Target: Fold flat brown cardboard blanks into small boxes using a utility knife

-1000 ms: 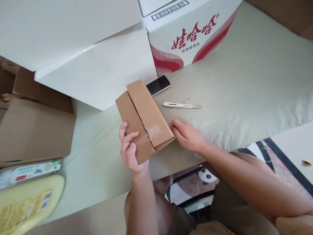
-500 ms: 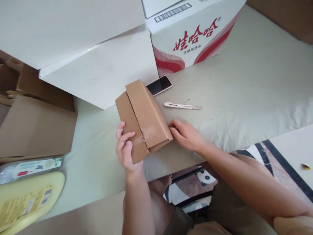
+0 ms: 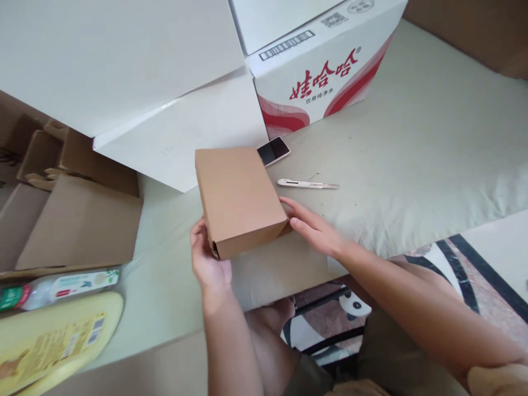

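Near the front edge of the pale, wrinkled surface, a squarish box of smooth brown cardboard sits between the hands: left hand clamped round its left side, right hand at its right corner, whether gripping I cannot tell.

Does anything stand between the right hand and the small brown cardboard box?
Nothing visible does: the right hand is at the near right corner of the box. The slim white craft knife lies beyond that hand, out of the way.
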The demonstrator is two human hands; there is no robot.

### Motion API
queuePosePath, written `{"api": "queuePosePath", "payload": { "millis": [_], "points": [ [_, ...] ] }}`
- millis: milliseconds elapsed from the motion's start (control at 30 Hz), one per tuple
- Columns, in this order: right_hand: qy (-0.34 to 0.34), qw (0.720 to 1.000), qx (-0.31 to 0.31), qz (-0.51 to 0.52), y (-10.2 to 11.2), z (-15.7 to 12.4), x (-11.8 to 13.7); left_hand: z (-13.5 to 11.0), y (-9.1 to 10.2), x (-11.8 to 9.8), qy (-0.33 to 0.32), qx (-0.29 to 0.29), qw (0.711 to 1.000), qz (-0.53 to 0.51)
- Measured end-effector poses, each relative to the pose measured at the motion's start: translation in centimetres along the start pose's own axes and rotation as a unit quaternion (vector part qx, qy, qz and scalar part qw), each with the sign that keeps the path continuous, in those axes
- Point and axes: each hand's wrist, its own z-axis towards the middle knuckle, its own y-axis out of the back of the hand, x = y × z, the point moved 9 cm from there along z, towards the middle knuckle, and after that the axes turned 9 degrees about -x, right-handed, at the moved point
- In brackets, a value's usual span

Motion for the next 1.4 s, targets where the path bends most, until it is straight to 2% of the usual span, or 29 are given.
{"api": "queuePosePath", "payload": {
  "millis": [100,167,333,433,633,833,1067,1200,1400],
  "points": [
    [0.044,0.998,0.009,0.038,-0.1,-0.1,0.4,-0.2,0.0,0.7,0.028,0.002,1.0,-0.009],
    [0.081,0.996,-0.022,0.024,0.4,-0.1,1.0,-0.4,-0.2,0.7,0.02,0.03,0.999,0.008],
    [0.146,0.985,-0.094,-0.011,1.6,-0.5,2.4,-1.7,-1.7,-1.2,-0.089,0.117,0.988,0.037],
    [0.142,0.984,-0.106,-0.006,1.8,-0.4,2.2,-2.4,-2.9,-1.6,-0.12,0.171,0.976,0.062],
    [0.082,0.99,-0.107,0.036,2.4,0.8,0.7,-3.7,-4.3,-0.4,-0.105,0.274,0.947,0.135],
    [0.046,0.99,-0.102,0.088,2.6,1.2,0.1,-4.1,-3.5,1.0,-0.077,0.268,0.945,0.172],
    [0.074,0.989,-0.128,0.013,3.2,0.3,1.3,-5.0,-3.7,1.0,-0.057,0.253,0.951,0.168],
    [0.079,0.984,-0.158,0.001,3.7,0.1,1.8,-4.3,-3.4,1.3,-0.029,0.207,0.968,0.136],
    [0.073,0.98,-0.185,0.026,4.3,0.0,1.6,-3.2,-2.5,2.5,0.045,0.101,0.987,0.117]
  ]
}}
